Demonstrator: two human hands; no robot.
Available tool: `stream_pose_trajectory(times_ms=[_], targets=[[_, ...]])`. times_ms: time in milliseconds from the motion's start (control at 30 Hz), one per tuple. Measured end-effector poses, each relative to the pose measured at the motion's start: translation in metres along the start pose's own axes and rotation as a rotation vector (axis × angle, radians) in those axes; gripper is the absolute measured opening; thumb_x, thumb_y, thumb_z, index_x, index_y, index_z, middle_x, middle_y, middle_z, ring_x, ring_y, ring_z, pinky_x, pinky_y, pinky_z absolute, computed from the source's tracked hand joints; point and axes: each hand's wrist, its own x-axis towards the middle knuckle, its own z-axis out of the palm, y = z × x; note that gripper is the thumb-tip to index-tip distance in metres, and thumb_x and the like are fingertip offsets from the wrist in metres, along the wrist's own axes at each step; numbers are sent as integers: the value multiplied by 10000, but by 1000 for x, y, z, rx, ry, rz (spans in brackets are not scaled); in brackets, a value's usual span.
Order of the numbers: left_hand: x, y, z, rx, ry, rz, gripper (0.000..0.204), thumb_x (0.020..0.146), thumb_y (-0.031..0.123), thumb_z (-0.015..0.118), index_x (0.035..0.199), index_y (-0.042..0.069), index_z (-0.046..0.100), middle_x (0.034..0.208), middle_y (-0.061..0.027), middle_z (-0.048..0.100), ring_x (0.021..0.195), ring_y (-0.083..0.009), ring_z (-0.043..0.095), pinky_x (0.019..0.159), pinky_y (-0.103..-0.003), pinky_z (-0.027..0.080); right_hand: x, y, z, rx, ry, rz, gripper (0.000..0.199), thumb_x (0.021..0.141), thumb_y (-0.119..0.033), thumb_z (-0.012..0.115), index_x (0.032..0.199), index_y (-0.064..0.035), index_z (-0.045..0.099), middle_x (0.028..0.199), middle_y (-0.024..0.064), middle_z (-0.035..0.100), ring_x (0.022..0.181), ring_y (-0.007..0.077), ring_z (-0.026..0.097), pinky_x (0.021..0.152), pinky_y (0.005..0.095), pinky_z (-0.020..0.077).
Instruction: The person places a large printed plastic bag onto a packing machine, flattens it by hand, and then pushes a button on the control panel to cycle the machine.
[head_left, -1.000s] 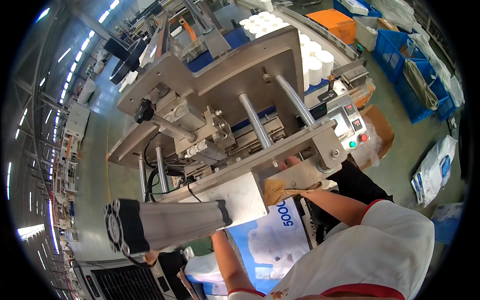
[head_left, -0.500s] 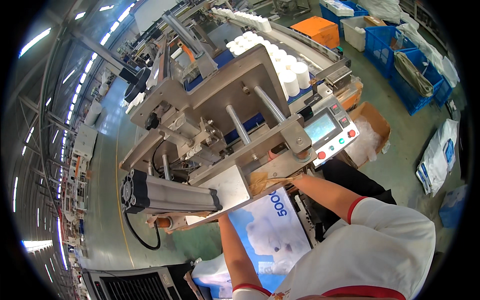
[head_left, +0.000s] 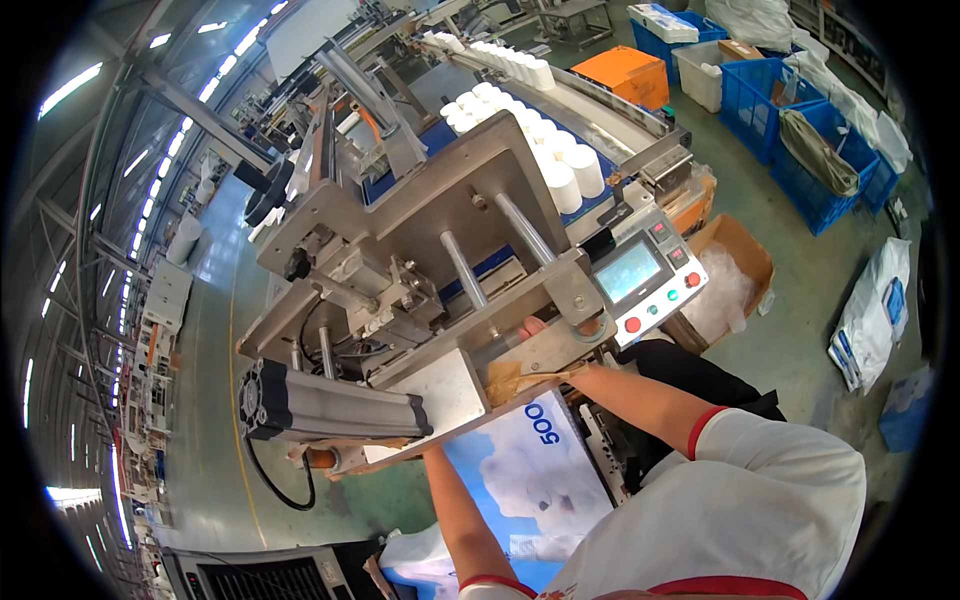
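A steel packing machine (head_left: 525, 360) stands before me, and both my arms reach in under its front plate. Only a few fingertips of my right hand (head_left: 533, 327) show, through a gap behind that plate; what they touch is hidden. My left hand is out of sight beneath the plate, with just the left forearm (head_left: 455, 505) showing. Between my forearms lies a blue and white printed plastic bag (head_left: 540, 480) with a white bear picture; its far end runs under the machine. Brown tape (head_left: 510, 382) is stuck on the front plate near my right wrist.
A control panel (head_left: 650, 280) with screen and buttons is right of the machine. White rolls (head_left: 563, 187) stand on the conveyor behind. A grey cylinder (head_left: 330, 403) juts out at left. A cardboard box (head_left: 735, 270) of clear plastic and blue crates (head_left: 825, 160) sit right.
The view has shifted slightly, so the machine appears a little further left. More of my right fingertips shows in the gap. Both arms keep nearly the same pose.
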Motion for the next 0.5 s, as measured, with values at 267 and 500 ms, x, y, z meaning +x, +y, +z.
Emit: stream_pose_trajectory(times_ms=[267,500], targets=[[-23,-7,-5,-25,31,118,625,905,452,494,1308,-20,413,1408,-232,353,1326,-400,295,1106,-507,175,2,-70,11,-307,-104,176,417,918,-174,512,1307,-42,443,1297,103,502,1155,220,501,997,338,378],[-148,-90,141,502,501,785,704,885,464,488,1434,67,298,1499,-256,175,1393,-438,111,1053,-668,41,-109,-44,-51,-331,124,146,327,929,-186,557,1204,-16,508,1040,127,621,951,207,589,830,315,462]])
